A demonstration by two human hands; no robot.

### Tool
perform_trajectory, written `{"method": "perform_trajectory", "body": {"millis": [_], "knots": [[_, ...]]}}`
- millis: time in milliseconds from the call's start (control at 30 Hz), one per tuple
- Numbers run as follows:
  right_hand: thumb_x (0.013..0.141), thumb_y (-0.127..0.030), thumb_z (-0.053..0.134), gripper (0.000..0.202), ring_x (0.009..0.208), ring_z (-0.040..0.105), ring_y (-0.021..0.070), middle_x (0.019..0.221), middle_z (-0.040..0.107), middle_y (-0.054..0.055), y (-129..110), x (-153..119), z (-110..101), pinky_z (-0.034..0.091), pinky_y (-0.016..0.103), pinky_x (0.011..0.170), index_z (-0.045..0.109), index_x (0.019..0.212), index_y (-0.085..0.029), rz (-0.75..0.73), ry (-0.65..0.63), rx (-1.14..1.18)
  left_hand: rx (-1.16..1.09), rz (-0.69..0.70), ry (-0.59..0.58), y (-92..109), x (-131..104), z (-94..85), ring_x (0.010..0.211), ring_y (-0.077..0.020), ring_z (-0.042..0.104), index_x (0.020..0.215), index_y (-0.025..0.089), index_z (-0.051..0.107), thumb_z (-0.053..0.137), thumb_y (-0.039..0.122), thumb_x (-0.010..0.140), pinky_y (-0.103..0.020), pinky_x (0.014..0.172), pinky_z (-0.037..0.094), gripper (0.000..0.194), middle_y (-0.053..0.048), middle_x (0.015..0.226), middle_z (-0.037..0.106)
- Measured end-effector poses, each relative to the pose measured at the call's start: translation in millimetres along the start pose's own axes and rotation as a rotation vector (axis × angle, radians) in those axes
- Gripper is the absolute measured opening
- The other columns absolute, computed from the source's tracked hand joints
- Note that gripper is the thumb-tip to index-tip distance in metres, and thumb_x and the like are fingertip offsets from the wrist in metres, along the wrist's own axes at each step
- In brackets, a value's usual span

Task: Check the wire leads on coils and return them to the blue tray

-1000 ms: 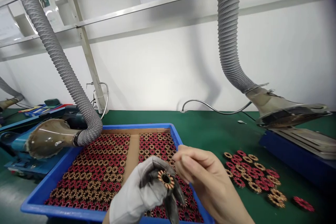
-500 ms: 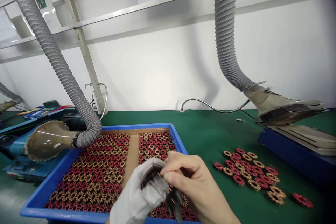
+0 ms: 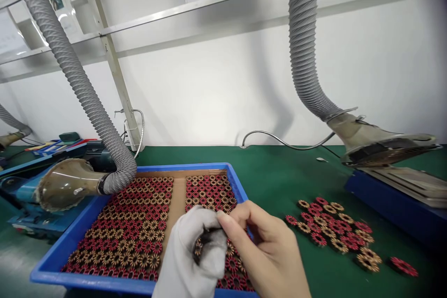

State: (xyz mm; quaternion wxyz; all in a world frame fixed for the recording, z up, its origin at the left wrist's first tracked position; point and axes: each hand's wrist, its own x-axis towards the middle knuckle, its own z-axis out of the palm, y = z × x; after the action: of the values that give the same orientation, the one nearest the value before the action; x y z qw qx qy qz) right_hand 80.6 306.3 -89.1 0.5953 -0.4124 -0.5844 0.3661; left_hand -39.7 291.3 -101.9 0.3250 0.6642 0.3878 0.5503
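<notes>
My left hand [image 3: 192,253], in a white glove with grey smudges, is curled in front of the blue tray [image 3: 239,186]. Its fingers and thumb form a loop, and dark coil pieces show through the gap. My bare right hand [image 3: 267,247] meets it at the fingertips, thumb and index finger pinched together. Whatever lies between the fingers is hidden or too small to name. Behind the hands, the tray holds rows of flower-shaped wound stator cores [image 3: 129,223], red and copper-coloured, with a strip of brown cardboard [image 3: 178,195] between two blocks.
On the green bench at right lies a loose pile of similar cores [image 3: 331,228], with one red core [image 3: 403,266] apart. A fume-hose hood [image 3: 387,149] overhangs a blue box [image 3: 380,209]. Left of the tray, another hood [image 3: 66,184] stands by a blue-green machine [image 3: 28,200].
A dark, shiny piece that hung below my hands is no longer visible. The left glove has turned more upright, and my right fingers have shifted on its fingertips. The view moved slightly.
</notes>
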Motion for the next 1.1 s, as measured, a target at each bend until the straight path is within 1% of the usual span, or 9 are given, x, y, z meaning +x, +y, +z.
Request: {"method": "perform_trajectory", "body": {"millis": [67,133,300,367,433,600,800,933,1100], "knots": [[0.074,-0.056,0.054,0.057,0.041,0.025,-0.0067,0.044,0.027,-0.003,3,1,-3,0.023,0.006,0.040,0.033,0.056,-0.007,0.185,-0.090,0.207,0.110,0.088,0.120,8,-2,4.2,0.077,-0.0095,0.054,0.080,0.019,0.060,0.049,0.017,0.084,-0.024,0.096,0.036,0.012,0.002,0.078,0.058],[0.078,-0.057,0.047,0.054,0.041,0.027,-0.0043,0.044,0.025,-0.003,5,1,-9,0.025,0.009,0.040,0.033,0.058,-0.009,0.159,-0.110,0.304,0.151,0.141,0.198,13,-3,6.6,0.076,-0.0084,0.054,0.080,0.021,0.060,0.052,0.014,0.081,-0.022,0.094,0.036,0.011,0.005,0.077,0.059],[0.076,-0.015,0.058,0.007,0.063,0.053,-0.0082,0.068,0.059,0.000,-2,1,-21,0.043,-0.004,0.063,0.062,0.079,-0.010,-0.483,-0.001,-0.310,0.152,0.201,0.287,5,-2,6.6,0.077,-0.0073,0.054,0.080,0.022,0.059,0.053,0.012,0.082,-0.017,0.083,0.039,0.012,0.004,0.081,0.060],[0.067,0.000,0.062,0.026,0.069,0.056,-0.0090,0.075,0.062,-0.004,-8,3,-20,0.045,-0.004,0.067,0.062,0.088,-0.014,-0.697,-0.012,-0.398,0.153,0.263,0.280,0,0,6.7,0.075,-0.0053,0.050,0.085,0.022,0.055,0.047,0.009,0.084,-0.014,0.075,0.039,0.014,0.005,0.082,0.056],[0.061,0.008,0.062,0.034,0.069,0.057,-0.0070,0.073,0.061,-0.005,-13,5,-16,0.047,0.000,0.065,0.061,0.088,-0.013,-0.781,-0.056,-0.354,0.155,0.320,0.278,-2,3,6.5,0.073,-0.0040,0.048,0.089,0.023,0.052,0.043,0.008,0.085,-0.012,0.070,0.038,0.017,0.005,0.081,0.053],[0.058,0.012,0.060,0.027,0.068,0.058,-0.0034,0.070,0.061,0.000,-15,9,-11,0.048,0.005,0.062,0.062,0.077,-0.007,-0.802,-0.056,-0.285,0.225,0.462,0.184,-2,12,-0.3,0.061,-0.0036,0.045,0.092,0.022,0.049,0.042,0.005,0.081,-0.011,0.059,0.038,0.021,0.005,0.073,0.051],[0.057,0.013,0.060,0.033,0.069,0.056,-0.0039,0.072,0.061,-0.001,-10,9,-11,0.048,0.006,0.062,0.059,0.082,-0.009,-0.802,-0.092,-0.294,0.318,0.460,0.101,-1,12,-9.6,0.068,-0.0033,0.054,0.094,0.023,0.048,0.045,0.004,0.082,-0.009,0.065,0.044,0.023,0.006,0.077,0.056],[0.060,0.008,0.062,0.033,0.067,0.054,-0.0059,0.070,0.059,-0.003,-9,10,-13,0.046,0.004,0.062,0.060,0.086,-0.011,-0.797,-0.063,-0.340,0.371,0.392,0.165,5,12,-8.1,0.067,-0.0105,0.057,0.088,0.016,0.057,0.054,0.015,0.080,-0.017,0.062,0.048,0.009,-0.002,0.074,0.058],[0.063,0.004,0.062,0.027,0.070,0.054,-0.0061,0.073,0.061,-0.004,-7,9,-15,0.045,0.005,0.065,0.060,0.083,-0.013,-0.813,-0.105,-0.379,0.445,0.306,0.252,10,17,-5.1,0.071,-0.0163,0.058,0.089,0.014,0.062,0.062,0.034,0.079,-0.025,0.065,0.051,0.022,-0.007,0.072,0.057]]}}
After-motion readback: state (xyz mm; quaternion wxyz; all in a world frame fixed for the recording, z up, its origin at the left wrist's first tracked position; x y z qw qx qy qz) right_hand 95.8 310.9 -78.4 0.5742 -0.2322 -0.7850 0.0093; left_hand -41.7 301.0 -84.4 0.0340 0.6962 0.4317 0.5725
